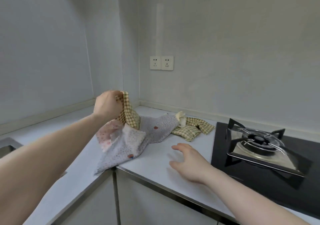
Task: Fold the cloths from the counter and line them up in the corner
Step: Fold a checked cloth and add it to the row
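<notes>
My left hand [107, 105] is raised above the counter and pinches a corner of a yellow checked cloth [130, 114], which hangs down from it. A white dotted cloth [124, 145] lies crumpled beneath, one corner drooping over the counter's inner edge. Another grey-white dotted cloth [161, 129] lies behind it. A second yellow checked cloth [192, 129] lies bunched further right, near the hob. My right hand [188, 160] hovers open, palm down, just above the bare counter to the right of the pile.
The white counter [155, 166] wraps around an inner corner. A black gas hob [259, 148] with a metal pan support sits at right. A sink edge [7, 147] shows at far left. Two wall sockets [161, 63] hang above the corner.
</notes>
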The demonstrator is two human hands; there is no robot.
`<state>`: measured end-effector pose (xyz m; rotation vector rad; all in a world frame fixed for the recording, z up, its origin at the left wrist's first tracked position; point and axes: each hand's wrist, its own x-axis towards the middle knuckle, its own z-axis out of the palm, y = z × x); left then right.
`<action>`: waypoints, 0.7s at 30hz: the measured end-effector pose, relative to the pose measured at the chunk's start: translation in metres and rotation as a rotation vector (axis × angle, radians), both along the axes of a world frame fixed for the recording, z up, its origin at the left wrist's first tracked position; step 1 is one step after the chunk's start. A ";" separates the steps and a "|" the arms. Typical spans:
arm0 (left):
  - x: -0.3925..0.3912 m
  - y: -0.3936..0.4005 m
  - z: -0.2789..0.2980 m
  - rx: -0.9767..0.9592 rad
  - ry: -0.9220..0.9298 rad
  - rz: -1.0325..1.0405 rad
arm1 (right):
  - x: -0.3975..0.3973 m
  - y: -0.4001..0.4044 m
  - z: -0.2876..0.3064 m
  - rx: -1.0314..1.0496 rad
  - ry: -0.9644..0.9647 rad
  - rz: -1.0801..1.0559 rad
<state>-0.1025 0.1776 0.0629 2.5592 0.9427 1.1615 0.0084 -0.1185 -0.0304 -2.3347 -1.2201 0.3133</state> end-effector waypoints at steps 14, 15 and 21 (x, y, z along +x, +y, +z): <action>-0.062 -0.137 0.136 0.127 -0.171 -0.303 | -0.067 -0.070 0.099 0.352 -0.037 -0.055; -0.065 -0.148 0.137 0.126 -0.125 -0.342 | -0.073 -0.073 0.104 0.388 -0.003 -0.055; -0.085 -0.210 0.128 0.130 0.289 -0.577 | -0.107 -0.103 0.124 0.512 0.107 -0.107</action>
